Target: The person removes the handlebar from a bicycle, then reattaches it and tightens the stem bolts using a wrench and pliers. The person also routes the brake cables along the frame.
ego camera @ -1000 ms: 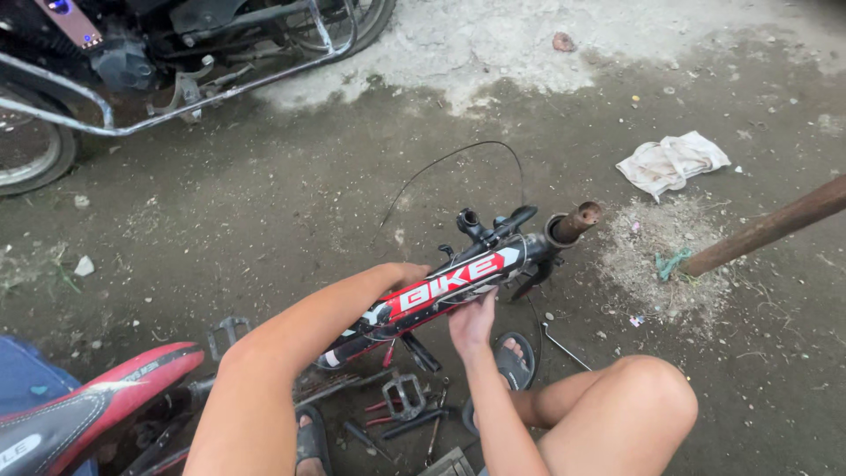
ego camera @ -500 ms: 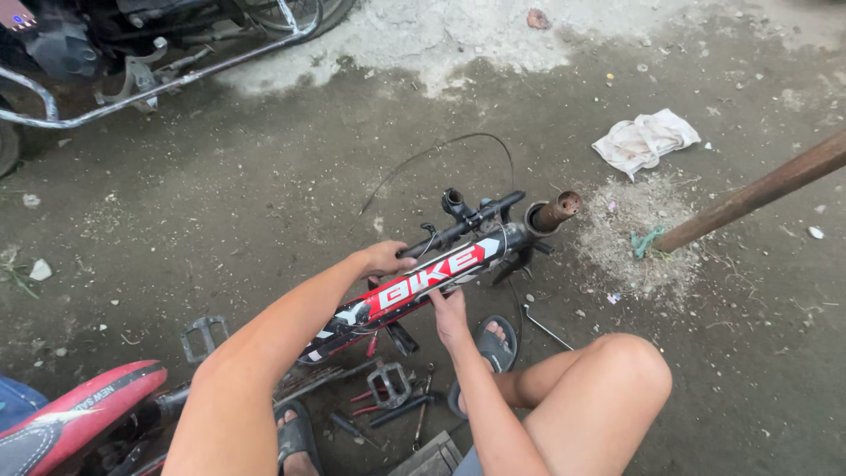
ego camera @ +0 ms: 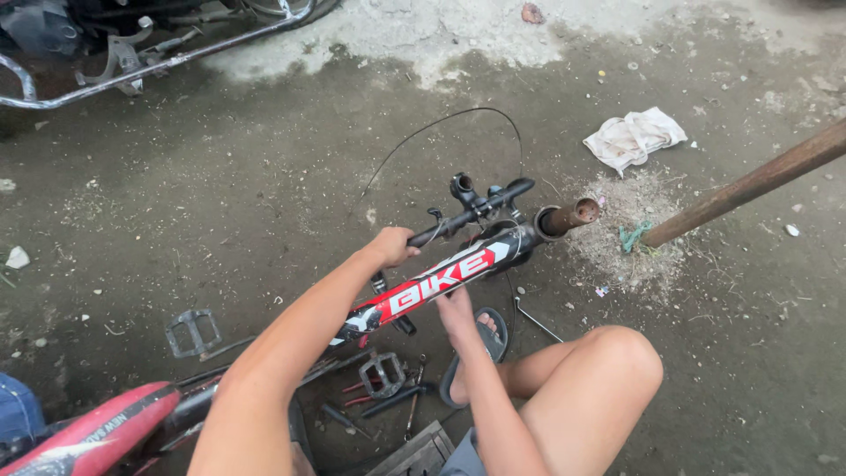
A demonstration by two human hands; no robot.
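1. Clearly, my left hand was closed around the black handlebar, at eleven o'clock of the frame.
2. My right hand cupped the red bicycle frame from beneath, fingers curled.

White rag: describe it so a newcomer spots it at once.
Start at the red and black bike frame in the middle and follow it up to the rusty tube end. Up and right, the rag lies crumpled on bare concrete, the only pale cloth there.
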